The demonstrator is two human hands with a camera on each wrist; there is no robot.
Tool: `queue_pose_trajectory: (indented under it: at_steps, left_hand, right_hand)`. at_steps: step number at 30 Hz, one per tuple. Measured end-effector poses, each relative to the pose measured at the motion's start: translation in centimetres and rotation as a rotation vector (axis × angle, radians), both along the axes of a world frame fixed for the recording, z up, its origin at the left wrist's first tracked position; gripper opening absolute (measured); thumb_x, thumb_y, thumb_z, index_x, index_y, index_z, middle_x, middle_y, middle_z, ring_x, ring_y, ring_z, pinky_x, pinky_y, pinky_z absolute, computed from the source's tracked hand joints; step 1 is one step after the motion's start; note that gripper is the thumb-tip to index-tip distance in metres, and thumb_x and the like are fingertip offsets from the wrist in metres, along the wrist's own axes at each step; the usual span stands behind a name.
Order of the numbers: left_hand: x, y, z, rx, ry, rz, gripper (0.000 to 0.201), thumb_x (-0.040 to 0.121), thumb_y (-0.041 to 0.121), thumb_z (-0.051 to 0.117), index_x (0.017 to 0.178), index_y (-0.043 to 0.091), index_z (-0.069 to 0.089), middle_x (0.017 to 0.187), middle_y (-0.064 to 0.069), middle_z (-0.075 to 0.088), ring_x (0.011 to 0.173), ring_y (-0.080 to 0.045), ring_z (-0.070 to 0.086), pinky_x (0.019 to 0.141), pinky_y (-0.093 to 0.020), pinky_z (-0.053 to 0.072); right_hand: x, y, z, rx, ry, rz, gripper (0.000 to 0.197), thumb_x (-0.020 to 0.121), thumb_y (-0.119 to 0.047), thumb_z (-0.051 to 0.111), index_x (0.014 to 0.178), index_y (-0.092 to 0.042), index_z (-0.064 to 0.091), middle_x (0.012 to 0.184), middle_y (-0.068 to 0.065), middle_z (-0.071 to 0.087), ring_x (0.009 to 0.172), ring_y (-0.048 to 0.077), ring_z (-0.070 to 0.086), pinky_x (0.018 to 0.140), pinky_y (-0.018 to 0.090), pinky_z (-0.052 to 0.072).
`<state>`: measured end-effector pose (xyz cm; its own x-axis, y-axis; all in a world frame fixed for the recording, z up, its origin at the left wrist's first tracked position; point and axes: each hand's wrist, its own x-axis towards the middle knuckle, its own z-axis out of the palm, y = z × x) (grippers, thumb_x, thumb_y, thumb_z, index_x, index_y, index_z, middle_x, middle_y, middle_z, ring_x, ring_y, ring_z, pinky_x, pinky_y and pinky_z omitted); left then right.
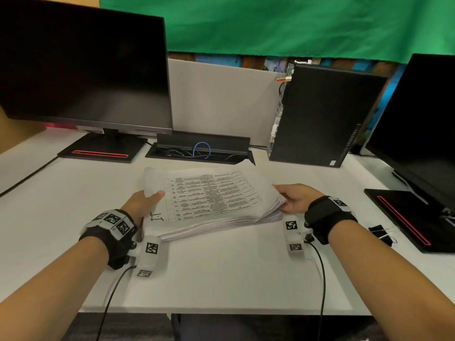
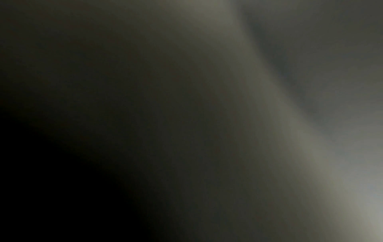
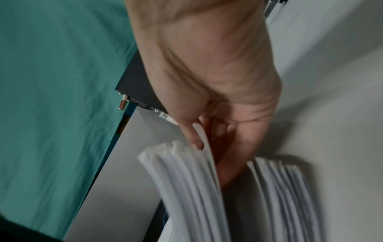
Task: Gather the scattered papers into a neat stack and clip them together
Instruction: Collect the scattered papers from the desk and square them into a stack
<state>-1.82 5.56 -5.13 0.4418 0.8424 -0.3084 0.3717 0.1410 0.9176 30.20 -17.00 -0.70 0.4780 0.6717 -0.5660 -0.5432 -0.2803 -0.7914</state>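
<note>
A thick stack of white papers [image 1: 209,205], its top sheet printed with a table, lies on the white desk [image 1: 221,267] in front of me. My left hand [image 1: 142,205] grips its left edge, thumb on the top sheet, which curls up there. My right hand [image 1: 295,198] holds the right edge; in the right wrist view the right hand [image 3: 209,147] has its thumb on the upper sheets [image 3: 186,180] and fingers slipped between them and the lower sheets [image 3: 279,188]. Two black binder clips [image 1: 381,233] lie at the right. The left wrist view is dark.
A black monitor [image 1: 81,62] stands at the back left and another monitor [image 1: 418,119] at the right, each on a black base. A black computer tower [image 1: 320,114] stands behind the papers. An open cable tray [image 1: 202,148] with wires lies behind the stack.
</note>
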Motion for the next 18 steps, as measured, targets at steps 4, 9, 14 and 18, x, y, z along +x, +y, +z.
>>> queue_pose_trajectory:
  at_steps: [4, 9, 14, 18]
  left_hand:
    - [0.2, -0.2, -0.1, 0.017, 0.025, 0.031, 0.04, 0.091, 0.037, 0.058, 0.114, 0.005, 0.058, 0.105, -0.014, 0.067, 0.097, -0.034, 0.064, 0.094, -0.048, 0.05]
    - [0.3, -0.1, 0.0, 0.047, 0.06, 0.04, 0.046, 0.091, 0.037, 0.058, 0.118, 0.0, 0.058, 0.107, -0.017, 0.067, 0.097, -0.034, 0.064, 0.091, -0.045, 0.051]
    - [0.4, -0.2, 0.2, 0.06, 0.073, 0.042, 0.044, 0.091, 0.035, 0.057, 0.118, 0.0, 0.058, 0.11, -0.019, 0.067, 0.097, -0.034, 0.064, 0.09, -0.044, 0.052]
    - [0.2, 0.1, -0.1, 0.041, 0.077, 0.045, 0.049, 0.088, 0.042, 0.059, 0.117, 0.002, 0.06, 0.105, -0.015, 0.068, 0.095, -0.033, 0.065, 0.092, -0.048, 0.051]
  right_hand:
    - [-1.1, 0.1, 0.3, 0.019, 0.001, 0.054, 0.029, 0.1, -0.008, 0.051, 0.126, 0.002, 0.058, 0.126, 0.018, 0.064, 0.115, 0.03, 0.063, 0.078, 0.044, 0.061]
    - [-2.1, 1.6, 2.2, -0.103, -0.531, -0.025, 0.02, 0.095, -0.009, 0.06, 0.108, 0.006, 0.064, 0.104, 0.023, 0.066, 0.087, 0.027, 0.062, 0.068, 0.03, 0.053]
    - [-0.5, 0.5, 8.1, -0.294, -1.183, -0.287, 0.028, 0.099, -0.008, 0.044, 0.115, 0.004, 0.064, 0.116, 0.02, 0.066, 0.11, 0.035, 0.062, 0.091, 0.038, 0.047]
    - [2.1, -1.5, 13.3, 0.058, -1.284, -0.711, 0.032, 0.103, -0.019, 0.039, 0.1, 0.0, 0.065, 0.099, 0.015, 0.065, 0.093, 0.029, 0.059, 0.078, 0.034, 0.042]
